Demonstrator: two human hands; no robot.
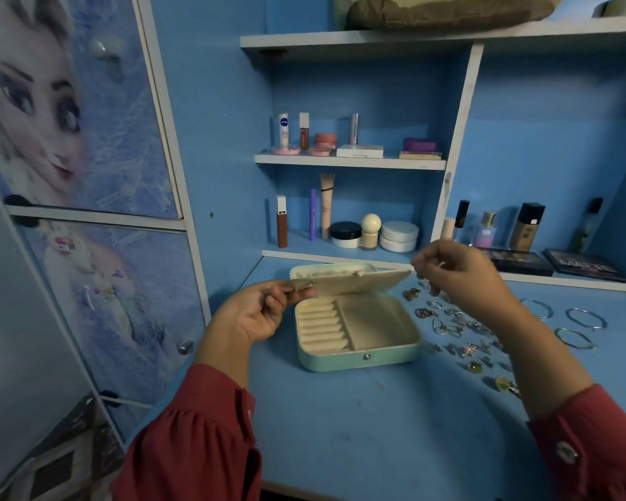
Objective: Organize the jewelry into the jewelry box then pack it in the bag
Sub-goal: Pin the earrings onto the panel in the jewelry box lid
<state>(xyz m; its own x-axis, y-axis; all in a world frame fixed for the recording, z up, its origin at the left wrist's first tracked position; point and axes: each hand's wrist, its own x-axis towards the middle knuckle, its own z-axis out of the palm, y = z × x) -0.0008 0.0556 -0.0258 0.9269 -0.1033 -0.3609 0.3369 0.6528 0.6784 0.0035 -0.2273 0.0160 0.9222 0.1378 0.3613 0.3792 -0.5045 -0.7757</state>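
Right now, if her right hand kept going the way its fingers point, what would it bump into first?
Probably the raised flap of the open jewelry box: the right hand points left toward its edge, though depth is unclear.

Jewelry [459, 330] right of jewelry box [358, 334].

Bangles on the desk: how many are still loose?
3, all right of the jewelry box: one behind the right forearm, one farther right, one nearer. The arm may hide others.

You have one open jewelry box [358, 334] at centre frame, three bangles [537, 308] at right, two eyeshadow palettes [517, 261] behind them, and two yellow-stoned rings [475, 367] lower right.
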